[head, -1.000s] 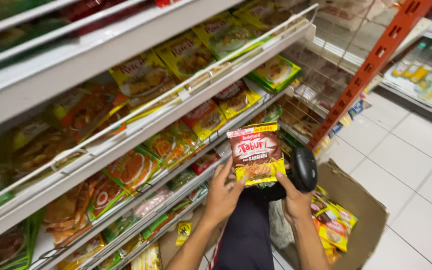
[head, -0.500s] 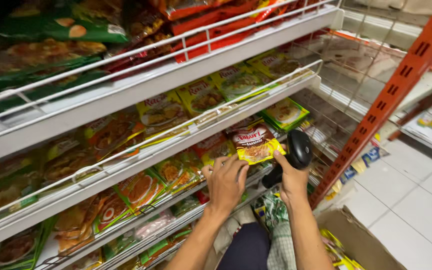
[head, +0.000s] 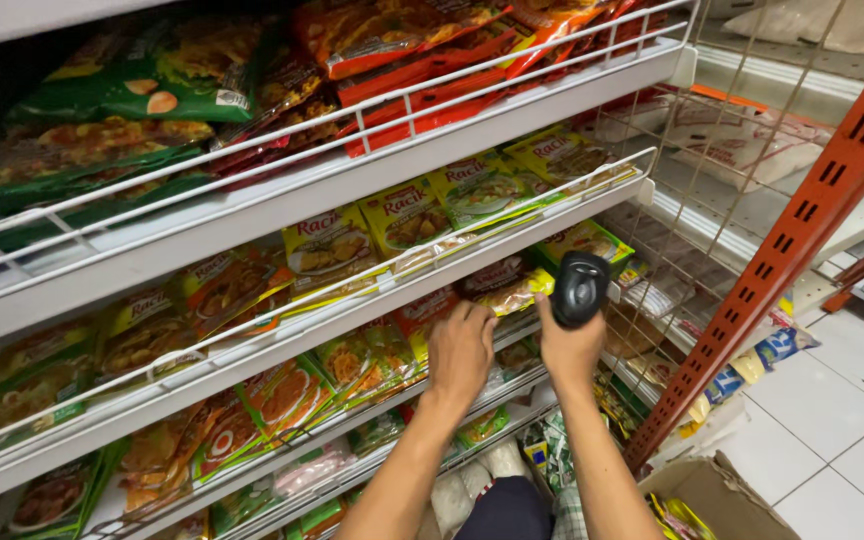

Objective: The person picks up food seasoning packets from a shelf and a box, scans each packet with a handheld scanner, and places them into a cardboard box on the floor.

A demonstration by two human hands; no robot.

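1. Since half a second earlier, both hands had gone further in toward the white wire-fronted shelf point(head: 372, 300), and the packet that had been held up in front of it now lay pushed in under the shelf's edge.
2. Head view: the left hand point(head: 460, 350) was back-up at the rail, its fingers curled down onto the red and yellow sachet point(head: 500, 285), touching it; whether they were truly clamped round it could not be told.
3. That sachet sat at the front of the row, just beside the right hand and below the yellow seasoning packets point(head: 407, 215) on the tier above.
4. The right hand point(head: 570, 345) had a closed grip on a black handheld scanner point(head: 580, 288), held upright with its head near the sachet.
5. Orange packets point(head: 282, 395) filled the lower tier left of the forearms.
6. An orange upright post point(head: 792, 240) stood to the right, with a cardboard box point(head: 722, 490) on the tiled floor point(head: 852, 400) near its foot.
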